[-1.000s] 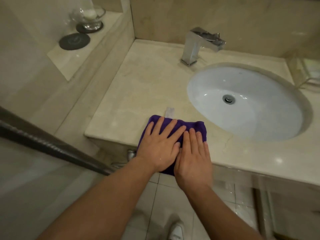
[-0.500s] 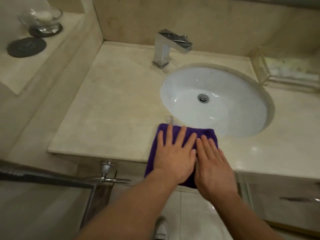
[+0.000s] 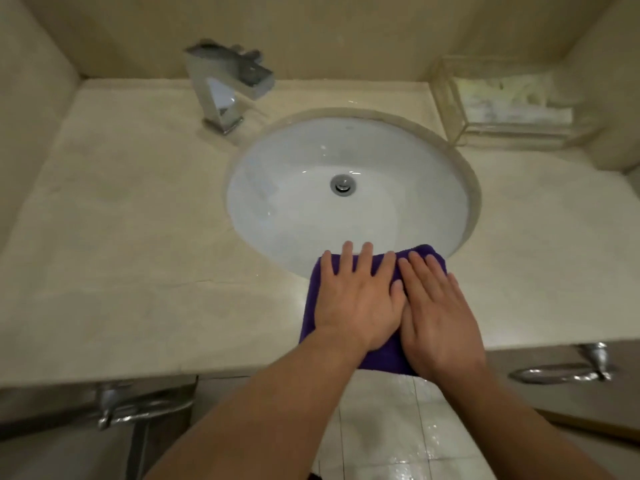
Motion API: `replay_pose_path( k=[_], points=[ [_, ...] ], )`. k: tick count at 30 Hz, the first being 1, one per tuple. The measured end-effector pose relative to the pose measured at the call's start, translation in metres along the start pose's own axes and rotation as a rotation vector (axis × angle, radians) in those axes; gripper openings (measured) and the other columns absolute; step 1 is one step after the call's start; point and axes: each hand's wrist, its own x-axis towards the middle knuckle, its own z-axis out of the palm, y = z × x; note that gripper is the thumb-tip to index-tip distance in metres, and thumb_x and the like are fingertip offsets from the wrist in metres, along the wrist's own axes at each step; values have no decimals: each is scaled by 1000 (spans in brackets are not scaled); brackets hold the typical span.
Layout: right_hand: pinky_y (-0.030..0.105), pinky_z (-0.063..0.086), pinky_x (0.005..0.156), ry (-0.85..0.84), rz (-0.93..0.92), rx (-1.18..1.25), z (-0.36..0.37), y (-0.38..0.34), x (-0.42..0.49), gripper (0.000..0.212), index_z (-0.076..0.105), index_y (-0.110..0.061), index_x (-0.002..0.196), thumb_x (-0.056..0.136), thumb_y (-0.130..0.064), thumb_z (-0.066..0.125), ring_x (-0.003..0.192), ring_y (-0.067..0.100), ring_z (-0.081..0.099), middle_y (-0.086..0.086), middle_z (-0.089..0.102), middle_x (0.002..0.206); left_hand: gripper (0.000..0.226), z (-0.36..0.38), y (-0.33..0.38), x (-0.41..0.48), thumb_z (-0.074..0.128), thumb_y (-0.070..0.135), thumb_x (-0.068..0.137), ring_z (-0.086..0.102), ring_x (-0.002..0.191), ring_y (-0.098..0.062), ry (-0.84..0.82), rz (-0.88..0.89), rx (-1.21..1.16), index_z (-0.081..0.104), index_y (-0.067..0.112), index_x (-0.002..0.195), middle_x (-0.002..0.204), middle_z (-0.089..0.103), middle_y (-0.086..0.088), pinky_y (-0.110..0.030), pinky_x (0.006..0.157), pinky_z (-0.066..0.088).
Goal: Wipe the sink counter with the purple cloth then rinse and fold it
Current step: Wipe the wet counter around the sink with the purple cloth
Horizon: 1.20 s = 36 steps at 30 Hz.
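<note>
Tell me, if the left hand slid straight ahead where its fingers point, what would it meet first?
The left hand, flat on the purple cloth, points into the white sink basin. Its fingertips seem to be at the near rim, so it would probably go over the edge into the bowl.

A bathroom: marble counter (image 3: 121, 237), sunken white basin (image 3: 294, 202), chrome tap (image 3: 225, 95).

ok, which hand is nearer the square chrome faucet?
Left. The left hand lies flat on the purple cloth at the counter's front edge, across the white basin from the square chrome faucet; the right hand lies beside it, farther right.
</note>
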Motion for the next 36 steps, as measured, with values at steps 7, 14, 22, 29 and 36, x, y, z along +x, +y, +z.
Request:
replay_pose_path(
  k=[7, 14, 22, 29, 36],
  points=[
    [46, 20, 121, -47, 68, -51, -4, 10, 38, 60, 48, -19, 146, 99, -40, 17, 147, 25, 31, 7, 43, 154, 53, -2, -4, 38, 18, 48, 101, 33, 143, -24, 23, -40, -51, 45, 29, 143, 153, 42, -1, -48, 117, 22],
    [43, 29, 109, -14, 102, 95, -13, -1, 17, 48, 70, -9, 122, 91, -29, 40, 136, 32, 46, 15, 61, 136, 75, -19, -1, 19, -5, 54, 86, 64, 108, -25, -119, 6, 13, 55, 29, 123, 124, 66, 0, -42, 93, 44],
    [40, 56, 81, -101, 329, 181, -46, -16, 32, 42, 73, -18, 110, 75, -37, 59, 106, 32, 64, 15, 61, 129, 43, -51, -31, 23, 31, 55, 95, 62, 103, -20, -417, -59, -330, 63, 30, 108, 112, 69, 5, -39, 93, 48],
    [32, 46, 88, -433, 586, 116, -75, -17, 91, 42, 47, -18, 128, 96, -44, 47, 117, 22, 49, 4, 41, 133, 68, -52, -41, 68, 46, 46, 90, 40, 138, -26, -652, -260, -324, 31, 23, 153, 155, 37, -5, -34, 109, 35],
    [29, 47, 82, -687, 688, 156, -72, -7, 127, 32, 55, -20, 119, 89, -33, 52, 107, 18, 62, -1, 62, 122, 55, -59, -49, 114, 68, 42, 71, 59, 114, -17, -946, -175, -380, 67, 19, 122, 126, 63, 1, -29, 98, 47]
  ],
)
